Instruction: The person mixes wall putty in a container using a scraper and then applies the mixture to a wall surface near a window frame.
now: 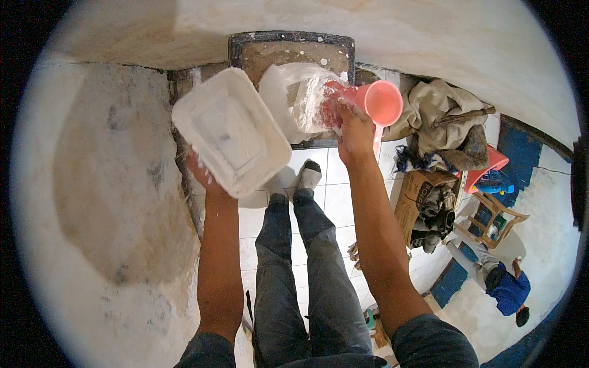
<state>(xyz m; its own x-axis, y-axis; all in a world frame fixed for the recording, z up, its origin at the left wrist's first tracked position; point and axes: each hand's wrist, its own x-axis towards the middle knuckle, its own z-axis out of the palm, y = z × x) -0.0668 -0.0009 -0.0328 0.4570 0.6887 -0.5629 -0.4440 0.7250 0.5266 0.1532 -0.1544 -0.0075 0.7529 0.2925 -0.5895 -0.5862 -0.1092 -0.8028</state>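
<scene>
Off-white plaster, stained brown: showing as a wall [116, 184] down the left side, with a white tiled floor [336, 190] running beneath the legs [331, 282]. At far right, including another person [509, 291] in blue. Farther forward, presenting a desk [291, 38] with a black rim and white spatters; to its right, showing a heap of grey-brown cloth [438, 110] and, nearer, a cardboard box [408, 199].

Next in size, presenting a white rectangular tub [227, 129], tilted, with the seemingly hollow face toward the viewer; clamping it at the lower left edge with the left hand [202, 172], fingers mostly hiding behind. Just right of the tub, over the desk, showing a shiny plastic bag [313, 101]; closing the right hand [354, 126] on a red portion, without resolving this as bag or separate article. Lastly, showing a pink dipper [383, 101] just beside the right hand, without resolving any contact.

For sound handling, probably best: supporting the tub from below as well as at the edge, controlling its tilt gently, gripping a gathered fold rather than slick film, keeping both loads over the desk, and keeping clear of the dipper's handle.
</scene>
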